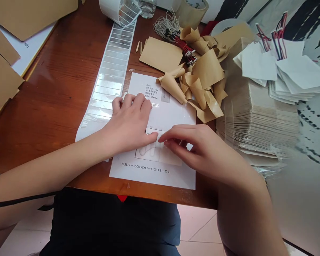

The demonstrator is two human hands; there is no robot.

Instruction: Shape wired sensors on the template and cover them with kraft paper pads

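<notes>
A white printed sheet (165,113) marked DRS-206DC-E001-01 lies on the brown wooden table (61,89). My left hand (130,121) rests palm down on the sheet, its fingers curled and its thumb pressing a thin translucent piece (152,151) that lies over the drawn outline. My right hand (200,145) meets it from the right, fingertips pinched at the same piece. What the piece is I cannot make out.
A strip of blank labels (109,76) runs from a roll (117,9) at the back. Curled brown backing papers (202,78) are heaped behind the sheet beside red and white wires (176,32). A wrapped stack of sheets (258,117) stands right. Cardboard (5,42) lies left.
</notes>
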